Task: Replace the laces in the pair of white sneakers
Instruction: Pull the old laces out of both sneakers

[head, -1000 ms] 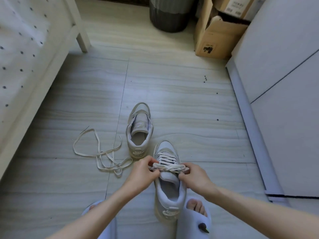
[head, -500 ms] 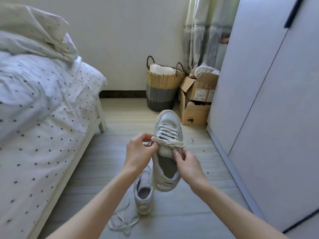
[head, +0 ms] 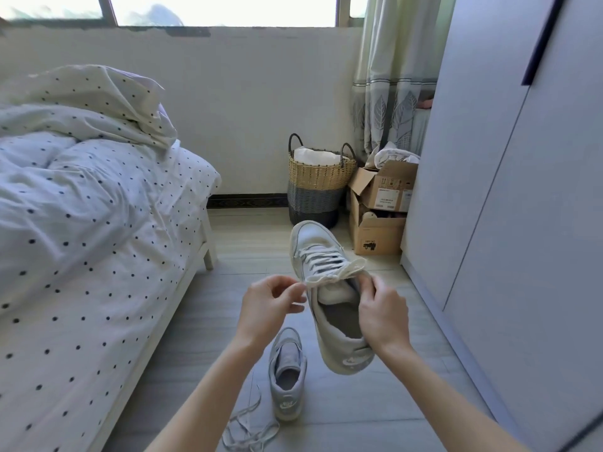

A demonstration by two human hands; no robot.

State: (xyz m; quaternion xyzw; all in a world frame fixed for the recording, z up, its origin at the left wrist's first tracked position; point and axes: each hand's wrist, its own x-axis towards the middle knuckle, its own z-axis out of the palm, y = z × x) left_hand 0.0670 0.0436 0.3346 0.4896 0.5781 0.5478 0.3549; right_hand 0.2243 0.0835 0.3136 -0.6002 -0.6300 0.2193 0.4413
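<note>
The right hand (head: 381, 313) grips the raised white leather sneaker (head: 329, 288). The left hand (head: 270, 301) pinches its flat cream lace (head: 336, 275). Best to pull the lace ends evenly.

Both forearms bare, extended forward and upward from the lower edge of view, converging on the raised sneaker (head: 329, 288). Left hand (head: 269, 308) level with the sneaker's tongue, just left of it; thumb and forefinger pinched on the lace end (head: 313, 282), remaining fingers loosely curled. Right hand (head: 381, 313) against the sneaker's right side at the collar, back of hand toward the camera, fingers curled over the collar edge, gripping and supporting the sneaker off the floor.
</note>
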